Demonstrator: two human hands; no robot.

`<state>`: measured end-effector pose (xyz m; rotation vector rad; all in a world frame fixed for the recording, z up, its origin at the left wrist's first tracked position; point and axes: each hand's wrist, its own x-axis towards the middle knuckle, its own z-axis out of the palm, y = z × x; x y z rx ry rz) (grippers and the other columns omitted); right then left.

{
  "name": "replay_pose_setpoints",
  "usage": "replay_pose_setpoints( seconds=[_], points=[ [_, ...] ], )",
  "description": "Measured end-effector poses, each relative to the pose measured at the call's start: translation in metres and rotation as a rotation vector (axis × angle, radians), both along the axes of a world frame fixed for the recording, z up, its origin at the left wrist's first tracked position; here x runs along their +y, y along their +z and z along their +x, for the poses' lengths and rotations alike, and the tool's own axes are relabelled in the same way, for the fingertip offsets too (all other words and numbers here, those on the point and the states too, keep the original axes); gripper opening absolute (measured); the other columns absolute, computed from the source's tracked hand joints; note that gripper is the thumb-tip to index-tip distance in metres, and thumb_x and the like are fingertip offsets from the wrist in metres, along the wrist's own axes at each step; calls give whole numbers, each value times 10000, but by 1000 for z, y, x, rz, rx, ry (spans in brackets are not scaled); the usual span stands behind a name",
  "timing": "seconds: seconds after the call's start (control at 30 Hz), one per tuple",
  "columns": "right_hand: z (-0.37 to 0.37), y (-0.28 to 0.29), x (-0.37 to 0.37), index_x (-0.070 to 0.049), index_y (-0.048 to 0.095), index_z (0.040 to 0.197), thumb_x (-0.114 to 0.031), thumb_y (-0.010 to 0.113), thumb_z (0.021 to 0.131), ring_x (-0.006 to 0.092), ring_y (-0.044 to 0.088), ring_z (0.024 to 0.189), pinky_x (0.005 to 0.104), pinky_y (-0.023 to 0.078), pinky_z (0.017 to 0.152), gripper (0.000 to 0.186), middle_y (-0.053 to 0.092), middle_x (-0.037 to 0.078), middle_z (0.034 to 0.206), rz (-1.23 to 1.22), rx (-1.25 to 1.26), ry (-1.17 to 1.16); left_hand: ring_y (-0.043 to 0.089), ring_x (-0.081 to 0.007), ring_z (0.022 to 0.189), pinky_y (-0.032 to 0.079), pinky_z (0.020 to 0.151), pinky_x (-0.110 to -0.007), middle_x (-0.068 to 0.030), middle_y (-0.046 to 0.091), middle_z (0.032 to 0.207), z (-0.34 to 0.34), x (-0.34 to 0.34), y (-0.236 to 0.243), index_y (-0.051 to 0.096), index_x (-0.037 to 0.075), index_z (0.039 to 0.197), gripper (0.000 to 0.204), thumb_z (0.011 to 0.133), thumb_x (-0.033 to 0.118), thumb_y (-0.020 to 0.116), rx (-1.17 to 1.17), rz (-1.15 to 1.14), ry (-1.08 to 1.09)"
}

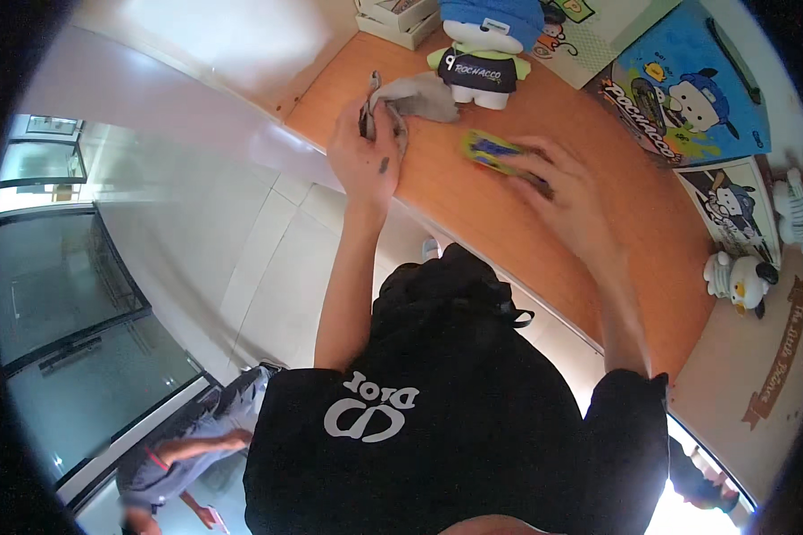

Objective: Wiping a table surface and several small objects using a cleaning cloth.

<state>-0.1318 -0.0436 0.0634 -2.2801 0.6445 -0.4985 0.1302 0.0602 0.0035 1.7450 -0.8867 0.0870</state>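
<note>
**Holding a grey cloth (428,98) and a yellow item (489,149) at the counter (509,223)**

Just before 12 o'clock, the cloth is gripped in the left hand (368,160), its fingers curled shut around one bunched end; part of that grip is hidden. The loose end is spread towards the blue-capped plush figure (486,67), near 1 o'clock; whether the two touch cannot be told.

The yellow item, also near 1 o'clock but closer in, is pinched by the fingers of the right hand (567,187), which reaches in from 2 o'clock. It is blurred, so its exact kind and any contact with the counter cannot be made out.

The plush figure could be nudged or tipped if the cloth's loose end were caught on its feet and dragged. The cloth could be lost over the counter's near edge if the left grip were slackened, and the yellow item dropped if its pinch were loosened.
</note>
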Motion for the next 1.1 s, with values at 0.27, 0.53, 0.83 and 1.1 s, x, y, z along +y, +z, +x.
replay_pose_setpoints(
  seconds=[0.27,0.53,0.83,1.1],
  points=[
    [-125,23,23,-80,783,1249,-63,763,968,315,636,1294,396,504,1126,282,684,101,1417,-138,60,-376,657,-205,762,551,728,-336,-106,763,923,-2,-4,-1,751,6,1213,220,1052,145,695,-83,24,30],
    [-187,-6,48,-57,769,1305,-57,728,998,338,609,1373,410,486,1183,310,698,116,1449,-219,179,-678,593,-283,703,485,667,-418,-89,645,845,-56,10,-2,726,83,1249,292,960,111,753,-381,349,-120],
    [-243,-21,55,-47,732,1407,-20,652,1044,341,658,1327,388,490,1170,374,708,117,1479,-379,231,-740,576,-287,852,462,813,-438,-94,616,982,-47,29,-1,704,103,1161,338,830,72,765,-208,485,-208],
    [-254,-19,42,-56,716,1442,-19,633,1057,328,670,1321,385,517,1137,396,696,123,1497,-359,261,-704,689,-345,1122,557,951,-401,-149,686,1345,-35,25,-3,634,34,1305,362,948,-7,678,-196,291,-340]
  ],
)
